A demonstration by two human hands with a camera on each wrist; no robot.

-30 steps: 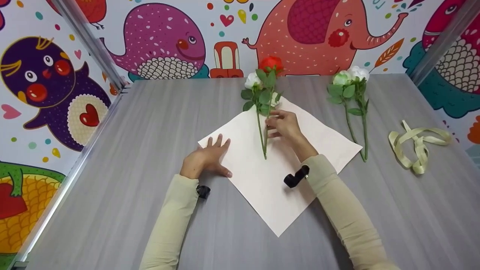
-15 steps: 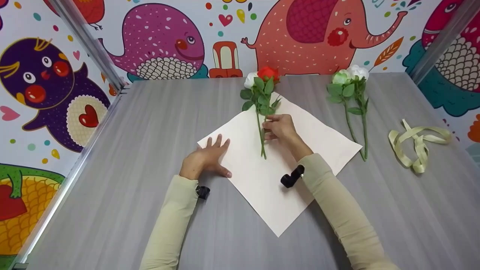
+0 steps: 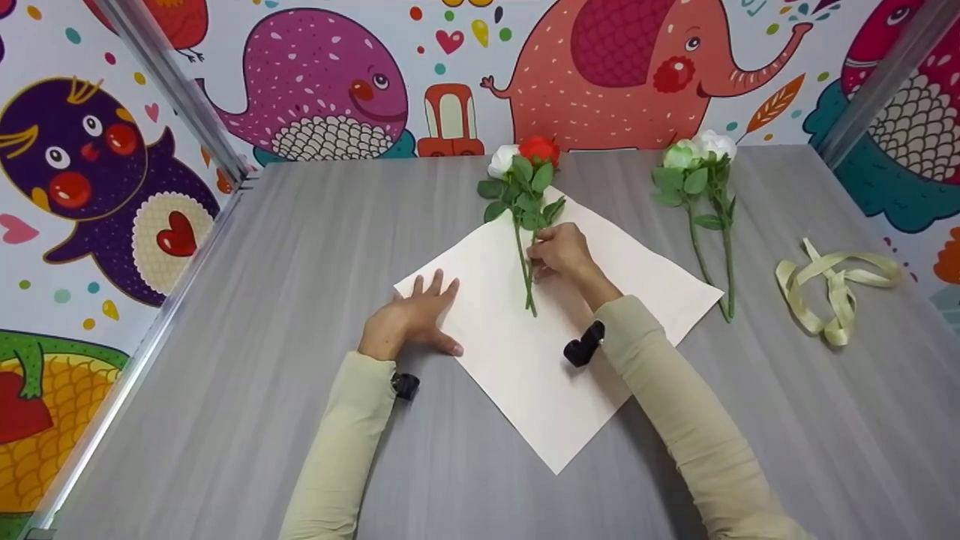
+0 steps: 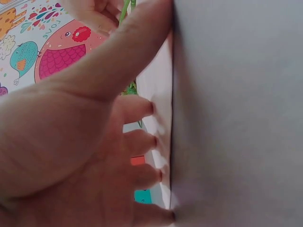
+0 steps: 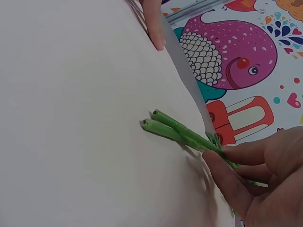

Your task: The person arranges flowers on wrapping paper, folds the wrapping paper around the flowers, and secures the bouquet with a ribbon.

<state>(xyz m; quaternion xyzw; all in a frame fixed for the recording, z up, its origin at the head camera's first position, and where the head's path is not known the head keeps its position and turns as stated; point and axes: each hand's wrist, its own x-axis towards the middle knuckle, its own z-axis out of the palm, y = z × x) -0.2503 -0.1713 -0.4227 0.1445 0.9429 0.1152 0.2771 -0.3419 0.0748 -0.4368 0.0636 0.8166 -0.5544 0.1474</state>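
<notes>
A white rose [image 3: 503,161] and a red rose [image 3: 540,151] lie side by side, their green stems [image 3: 531,300] crossing low over a pale pink sheet of paper [image 3: 525,390]. My right hand [image 3: 564,253] pinches the stems between thumb and fingers; in the right wrist view the cut stem ends [image 5: 154,124] stick out past the thumb. My left hand [image 3: 415,319] rests with spread fingers on the paper's left corner. The left wrist view shows its fingertips [image 4: 150,142] along the sheet's edge.
At the back right lie a green-white rose [image 3: 682,155] and a white rose [image 3: 715,146], their stems reaching the paper's right corner. A loose pale yellow ribbon [image 3: 840,292] lies farther right. A cartoon-printed wall [image 3: 322,82] and metal posts [image 3: 187,97] bound the table [image 3: 300,240].
The red rose has come down closer beside the white one, and its stem now crosses the other. My right hand has shifted slightly left and down; my left hand stays put.
</notes>
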